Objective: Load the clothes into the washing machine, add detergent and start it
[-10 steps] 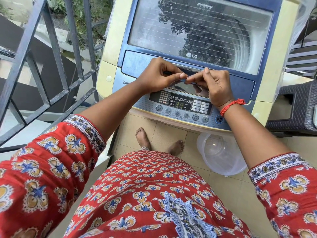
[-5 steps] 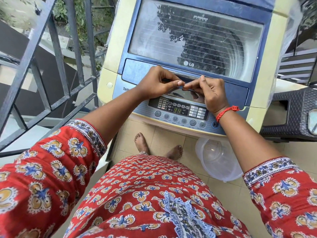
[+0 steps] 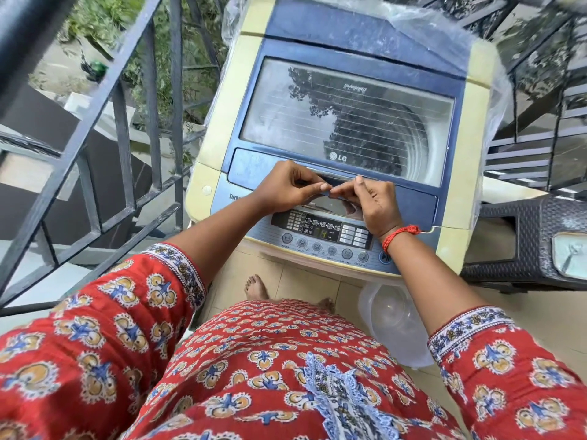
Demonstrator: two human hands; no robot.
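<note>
A: Status on washing machine [image 3: 336, 128]?
B: Top-loader, lid [image 3: 346, 122] down and flat, drum ribs visible through the glass. Display on the control panel [image 3: 320, 236] lit, just below the lid's front edge.
A: Hands?
B: Left hand [image 3: 286, 188] and right hand [image 3: 374, 204] both at the lid's front edge, fingers curled, thumb and fingertips meeting at the centre of the handle strip [image 3: 330, 192]. Pinching the strip, by the look of it. Red thread on right wrist.
A: Clothes, detergent?
B: Cannot tell through the reflection. Clear plastic tub [image 3: 394, 325] on the floor under the machine's front right corner. Railing [image 3: 120, 128] left of the machine, dark woven stool [image 3: 524, 242] right of it
</note>
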